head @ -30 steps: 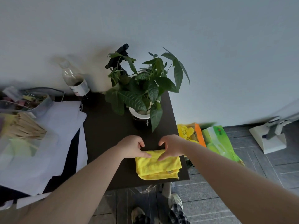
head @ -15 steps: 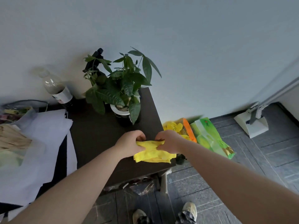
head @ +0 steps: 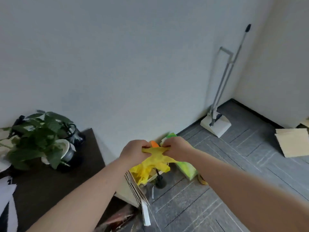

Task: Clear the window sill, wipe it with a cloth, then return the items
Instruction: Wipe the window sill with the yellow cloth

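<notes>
A yellow cloth (head: 156, 159) hangs in the air between my two hands, stretched at its top edge and drooping loosely below. My left hand (head: 133, 152) grips its left corner and my right hand (head: 177, 148) grips its right corner. Both hands are off the dark table (head: 55, 185), over the floor to its right. A potted green plant (head: 40, 139) in a white pot stands on the table at the far left. No window sill is in view.
A green packet (head: 186, 168) and an orange packet (head: 153, 144) lie on the grey tiled floor by the wall, with cardboard (head: 132, 186) beside the table. A white dustpan with a long handle (head: 216, 123) stands in the corner. Flat boxes (head: 294, 141) lie at right.
Both hands lifted the folded cloth off the table and carried it right, where it has come unfolded. The view swung right, so the table and plant slid to the left edge.
</notes>
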Available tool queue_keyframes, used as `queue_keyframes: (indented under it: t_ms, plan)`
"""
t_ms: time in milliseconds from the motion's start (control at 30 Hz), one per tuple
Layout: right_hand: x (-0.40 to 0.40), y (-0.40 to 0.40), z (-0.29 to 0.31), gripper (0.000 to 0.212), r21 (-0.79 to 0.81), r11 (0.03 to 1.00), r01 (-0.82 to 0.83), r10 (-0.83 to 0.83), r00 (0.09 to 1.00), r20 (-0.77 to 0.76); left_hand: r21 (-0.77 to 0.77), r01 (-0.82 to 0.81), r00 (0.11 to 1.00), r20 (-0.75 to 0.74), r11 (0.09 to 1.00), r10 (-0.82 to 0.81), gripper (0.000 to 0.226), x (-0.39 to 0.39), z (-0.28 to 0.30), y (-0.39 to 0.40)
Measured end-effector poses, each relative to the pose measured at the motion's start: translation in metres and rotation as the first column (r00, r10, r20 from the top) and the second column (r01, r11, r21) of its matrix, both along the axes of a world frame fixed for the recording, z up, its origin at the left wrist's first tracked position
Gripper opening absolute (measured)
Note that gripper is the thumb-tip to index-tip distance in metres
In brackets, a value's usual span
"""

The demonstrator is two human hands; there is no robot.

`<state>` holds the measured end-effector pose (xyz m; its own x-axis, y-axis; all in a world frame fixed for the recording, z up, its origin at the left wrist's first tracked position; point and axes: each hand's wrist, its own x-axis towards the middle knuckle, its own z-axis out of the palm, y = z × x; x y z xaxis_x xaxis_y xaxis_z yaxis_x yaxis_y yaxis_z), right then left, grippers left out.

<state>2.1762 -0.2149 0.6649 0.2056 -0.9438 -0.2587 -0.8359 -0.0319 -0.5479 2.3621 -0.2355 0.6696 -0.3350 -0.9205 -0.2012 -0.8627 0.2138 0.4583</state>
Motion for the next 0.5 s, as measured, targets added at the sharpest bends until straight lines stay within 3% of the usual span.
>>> queue_keyframes:
  t_ms: [233,400,500]
  plan:
    - [-0.227,0.058,0.004,0.015,-0.007,0.946,0.324,-0.324,0.946,0.001,-0.007,0.355,0.935,-0.003,0.935,-0.355,0.018,-0.246,0.009,-0.003]
    - [-0.388,0.107,-0.006,0.020,-0.022,0.839,0.544,-0.544,0.837,-0.051,0.004,0.600,0.800,-0.004,0.800,-0.600,0.018,-0.434,-0.002,0.007]
    - [-0.485,0.138,-0.015,0.020,-0.005,0.748,0.664,-0.662,0.745,-0.082,0.006,0.749,0.662,0.014,0.662,-0.749,0.018,-0.553,-0.012,0.015]
